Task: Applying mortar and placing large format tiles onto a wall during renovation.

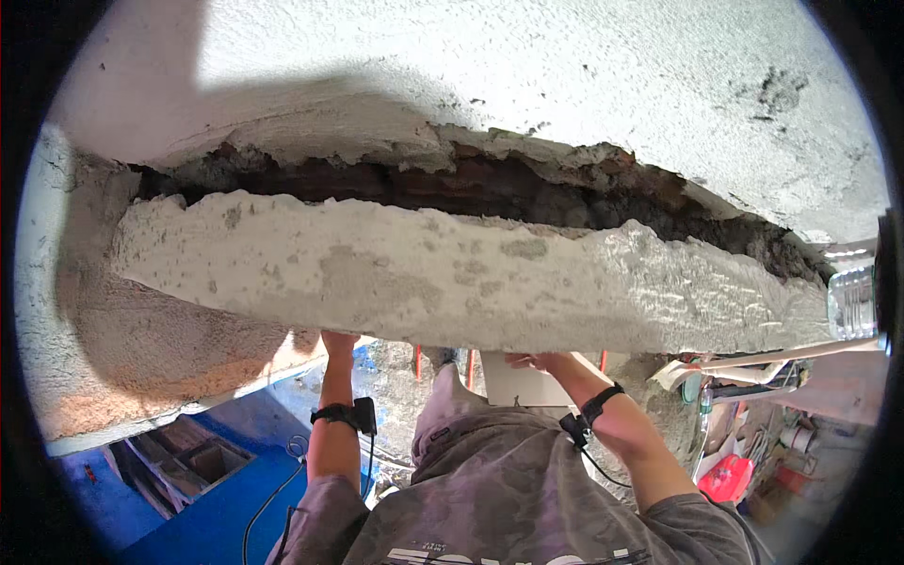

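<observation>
A long, rough plastered concrete ledge point(377, 273) spans the view in front of me. My left hand point(340, 343) is at its lower edge, left of centre; its fingers are hidden by the ledge, so I cannot tell whether it grips anything. Farther right, my right hand point(539, 362) is just below the same edge with its visible fingers stretched to the left. Those fingers pass over a pale flat panel point(518, 388), which is below the ledge in front of my body. I cannot tell whether they touch it.
Behind the ledge runs a jagged dark gap point(471, 184) under a whitish rough wall point(527, 66). A clear plastic container point(852, 303) stands at the ledge's right end. Lower right are a wooden strip point(791, 357), a red object point(726, 478) and clutter. A blue surface point(221, 513) lies lower left.
</observation>
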A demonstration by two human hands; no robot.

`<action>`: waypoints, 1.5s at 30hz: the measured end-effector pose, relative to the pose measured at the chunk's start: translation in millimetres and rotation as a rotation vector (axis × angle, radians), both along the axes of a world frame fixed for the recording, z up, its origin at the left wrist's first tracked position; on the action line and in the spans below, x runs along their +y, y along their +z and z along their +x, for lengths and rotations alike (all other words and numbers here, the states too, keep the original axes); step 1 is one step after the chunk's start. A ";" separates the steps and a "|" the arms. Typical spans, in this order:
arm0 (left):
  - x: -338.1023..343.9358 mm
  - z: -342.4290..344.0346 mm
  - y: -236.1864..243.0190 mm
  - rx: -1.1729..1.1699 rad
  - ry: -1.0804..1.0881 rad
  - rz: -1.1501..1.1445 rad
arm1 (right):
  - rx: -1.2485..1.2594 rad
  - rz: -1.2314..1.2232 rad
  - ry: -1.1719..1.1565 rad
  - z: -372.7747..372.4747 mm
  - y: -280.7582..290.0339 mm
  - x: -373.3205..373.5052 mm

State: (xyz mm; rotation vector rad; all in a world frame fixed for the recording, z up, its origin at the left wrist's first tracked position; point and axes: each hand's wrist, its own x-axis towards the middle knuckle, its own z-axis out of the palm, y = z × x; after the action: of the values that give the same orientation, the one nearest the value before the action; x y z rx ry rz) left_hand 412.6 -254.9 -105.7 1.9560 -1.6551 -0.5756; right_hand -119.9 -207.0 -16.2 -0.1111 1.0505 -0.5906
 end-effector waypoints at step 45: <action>46.0 -20.0 44.8 1.200 0.609 0.248 | 0.336 0.105 0.295 -86.2 141.1 122.9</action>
State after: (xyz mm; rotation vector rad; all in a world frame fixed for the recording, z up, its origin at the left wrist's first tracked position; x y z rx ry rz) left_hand 392.5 -208.9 -60.9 1.5428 -0.2502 -1.3508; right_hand -206.1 -84.1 124.9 -0.2746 1.3589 -0.2518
